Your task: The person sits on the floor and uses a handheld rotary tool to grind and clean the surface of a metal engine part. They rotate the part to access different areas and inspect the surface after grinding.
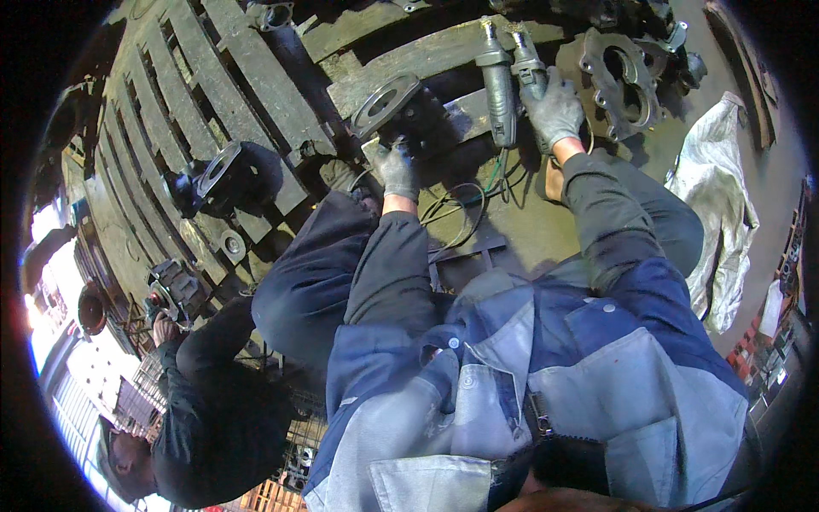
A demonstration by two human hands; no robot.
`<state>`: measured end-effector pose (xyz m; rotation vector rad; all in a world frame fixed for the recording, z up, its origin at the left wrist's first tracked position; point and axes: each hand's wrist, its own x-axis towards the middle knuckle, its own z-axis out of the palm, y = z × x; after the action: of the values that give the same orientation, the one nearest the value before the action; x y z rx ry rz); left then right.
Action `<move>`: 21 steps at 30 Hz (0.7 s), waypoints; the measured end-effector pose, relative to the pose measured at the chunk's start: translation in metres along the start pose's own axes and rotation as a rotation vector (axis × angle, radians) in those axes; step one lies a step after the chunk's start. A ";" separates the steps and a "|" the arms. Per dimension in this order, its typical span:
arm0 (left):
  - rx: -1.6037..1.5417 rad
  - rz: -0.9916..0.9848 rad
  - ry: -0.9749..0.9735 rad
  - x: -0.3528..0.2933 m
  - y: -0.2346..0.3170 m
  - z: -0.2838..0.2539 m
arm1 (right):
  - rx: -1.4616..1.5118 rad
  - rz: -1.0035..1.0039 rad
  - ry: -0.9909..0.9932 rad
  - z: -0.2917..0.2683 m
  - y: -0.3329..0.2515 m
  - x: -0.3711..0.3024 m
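My right hand, in a grey work glove, is wrapped round the body of a die grinder with a bristly-looking tip at its far end. A second die grinder lies just left of it, untouched, its cable running toward me. My left hand, also gloved, is closed at the near side of a dark metal casting with a round, pale flange on top. A small light-coloured piece shows at its fingers; what it is I cannot make out.
Wooden pallet slats carry another flanged casting. A large metal housing with openings stands at the right, and a pale cloth lies beyond my right leg. Loose cables loop between my legs. At the left a co-worker handles a metal part.
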<state>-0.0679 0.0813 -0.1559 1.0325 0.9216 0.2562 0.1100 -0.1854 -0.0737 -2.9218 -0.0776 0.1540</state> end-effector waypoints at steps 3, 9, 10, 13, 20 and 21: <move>-0.048 0.147 0.023 -0.007 0.004 0.009 | 0.125 -0.167 0.166 0.000 -0.021 -0.021; 0.351 0.250 0.340 -0.015 0.004 0.016 | -0.027 -0.108 0.050 0.041 -0.052 -0.063; 0.348 0.272 0.349 -0.016 0.005 0.018 | -0.025 -0.146 0.107 0.046 -0.053 -0.061; 0.413 0.181 0.326 -0.017 0.013 0.017 | -0.001 -0.048 -0.060 0.056 -0.054 -0.051; 0.565 0.155 0.588 -0.043 0.034 0.037 | 0.756 0.134 -0.354 0.023 -0.053 -0.032; 0.503 0.118 0.594 -0.051 0.037 0.044 | 0.902 0.138 -0.356 0.011 -0.055 -0.034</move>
<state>-0.0581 0.0432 -0.0898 1.5157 1.5110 0.4580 0.0728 -0.1316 -0.0692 -1.9741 0.1121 0.5632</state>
